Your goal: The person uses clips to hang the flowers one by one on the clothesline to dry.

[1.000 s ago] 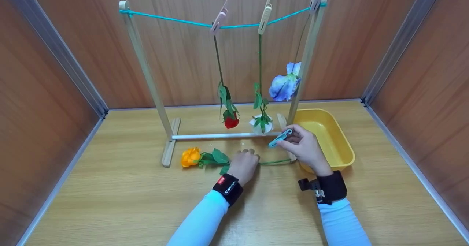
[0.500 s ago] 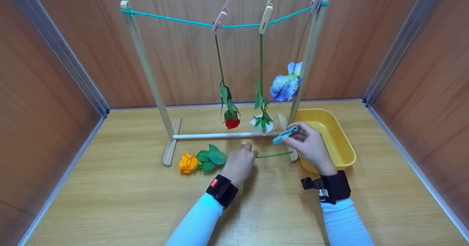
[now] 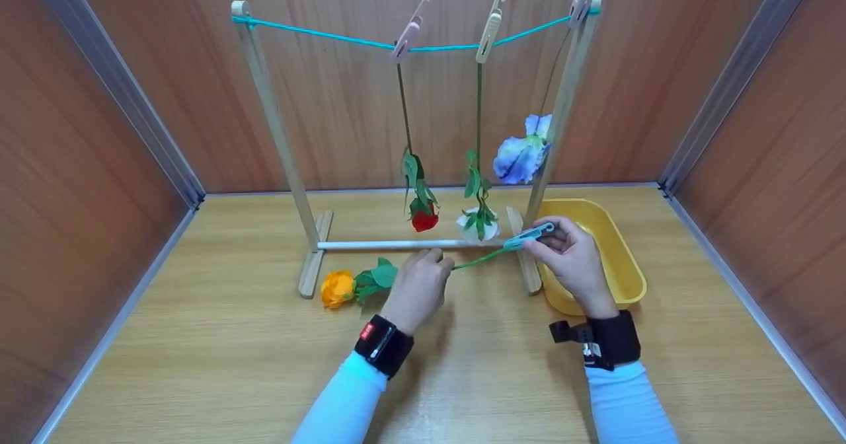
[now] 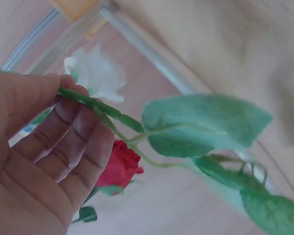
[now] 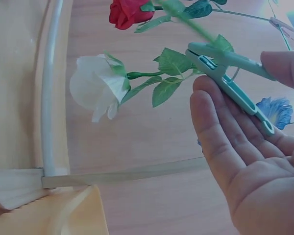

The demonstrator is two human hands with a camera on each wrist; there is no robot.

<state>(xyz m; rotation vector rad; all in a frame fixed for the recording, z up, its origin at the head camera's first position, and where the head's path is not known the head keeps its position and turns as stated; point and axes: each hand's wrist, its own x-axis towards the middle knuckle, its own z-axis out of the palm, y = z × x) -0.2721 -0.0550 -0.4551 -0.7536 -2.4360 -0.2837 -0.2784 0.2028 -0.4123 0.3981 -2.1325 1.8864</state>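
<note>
My left hand (image 3: 418,289) pinches the green stem (image 4: 76,95) of an orange artificial flower (image 3: 338,289), whose head lies low at the left with green leaves (image 4: 206,122) behind it. In my right hand (image 3: 574,262) a light-blue clothespin (image 3: 529,235) is pinched between thumb and fingers. The stem's free end meets the clothespin's tip in the head view. In the right wrist view the stem crosses the clothespin (image 5: 230,81); whether it sits between the clip's jaws I cannot tell.
A wooden rack carries a blue cord (image 3: 317,34). From it hang a red rose (image 3: 424,219), a white rose (image 3: 481,224) and a blue flower (image 3: 522,158), held by clothespins. A yellow tray (image 3: 624,259) stands at right, beside the rack's foot (image 3: 525,259).
My left hand has moved left and away from me, raising the flower's stem off the table. The stem's end now meets the clothespin, which has shifted slightly right and turned flatter.
</note>
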